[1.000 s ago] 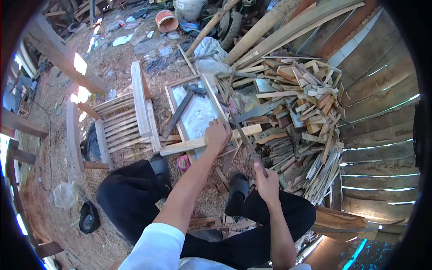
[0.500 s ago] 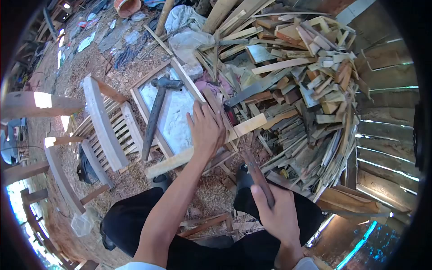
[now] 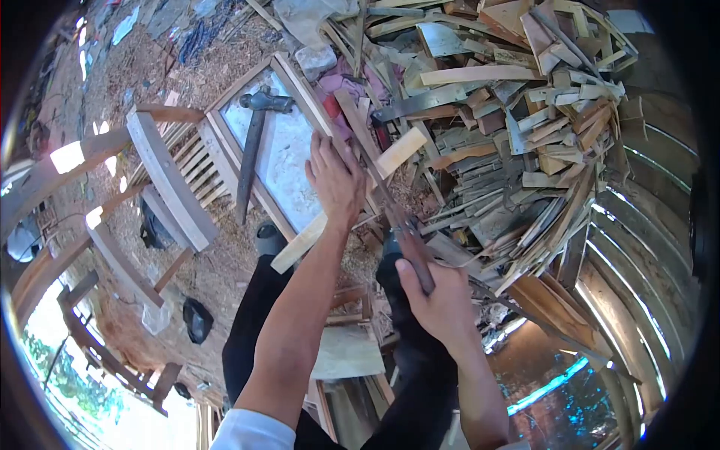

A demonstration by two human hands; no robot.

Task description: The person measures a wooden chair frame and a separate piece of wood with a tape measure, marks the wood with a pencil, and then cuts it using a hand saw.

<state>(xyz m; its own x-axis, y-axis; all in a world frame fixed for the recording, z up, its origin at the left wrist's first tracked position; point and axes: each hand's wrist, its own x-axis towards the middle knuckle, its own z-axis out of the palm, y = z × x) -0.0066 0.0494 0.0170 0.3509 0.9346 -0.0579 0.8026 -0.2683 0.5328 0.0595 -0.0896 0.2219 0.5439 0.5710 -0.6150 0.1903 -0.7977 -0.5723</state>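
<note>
My left hand lies with its fingers stretched over a pale wooden strip and a darker piece of wood beside it, pressing on them over the framed panel. My right hand is wrapped round the handle of a long, dark tool, perhaps a saw. The tool's thin front end reaches up beside the pale strip, close to my left fingers. A hammer rests on the whitish surface of the wooden-framed panel, left of my left hand.
Offcuts and slats form a large pile at the right. A wooden chair-like frame stands at the left. Plank walls rise at the far right. Shavings cover the ground, where a black bag lies.
The view has shifted and turned. The long tool has moved up to the pale strip, with my right hand still round its handle. My left hand stays on the wood.
</note>
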